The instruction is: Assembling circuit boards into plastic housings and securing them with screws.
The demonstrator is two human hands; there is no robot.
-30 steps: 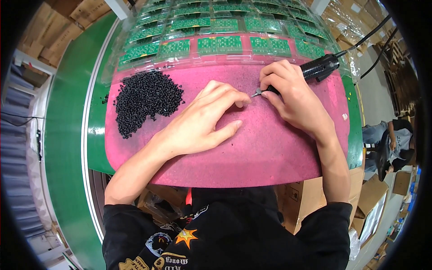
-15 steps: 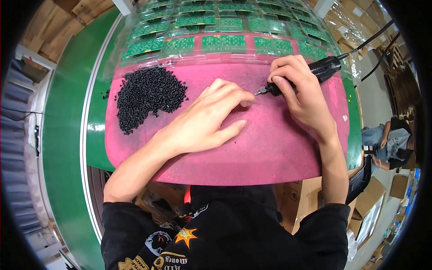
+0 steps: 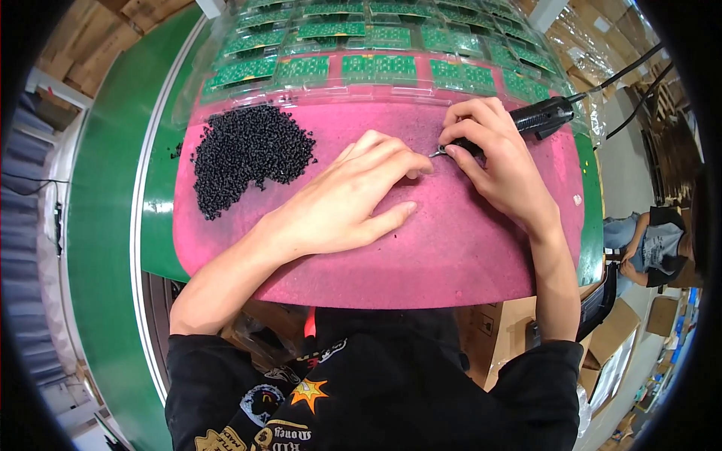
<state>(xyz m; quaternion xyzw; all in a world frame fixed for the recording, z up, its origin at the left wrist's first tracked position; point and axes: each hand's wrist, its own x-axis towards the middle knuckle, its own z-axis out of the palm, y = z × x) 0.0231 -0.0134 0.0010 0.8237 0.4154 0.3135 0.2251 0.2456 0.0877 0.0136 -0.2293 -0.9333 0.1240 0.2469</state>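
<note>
My right hand (image 3: 500,154) is wrapped around a black corded electric screwdriver (image 3: 543,118), which lies tilted with its metal tip pointing left over the pink mat (image 3: 444,255). Close to that tip are the bent fingers of my left hand (image 3: 353,192). Its thumb sticks out apart from them, and I see nothing held there, though the undersides of the fingertips are hidden. Left of this hand spreads a heap of small black parts (image 3: 248,154), too small to name for certain.
Green circuit boards (image 3: 378,68) sit in clear plastic trays along the mat's far side. Black cables (image 3: 620,75) run off at the upper right. A green table (image 3: 105,225) extends to the left. Cardboard boxes (image 3: 613,331) and a seated person (image 3: 650,244) are at the right.
My right hand has shifted slightly left along the screwdriver, toward its tip. The left hand has barely moved. The person at the right has moved their arms.
</note>
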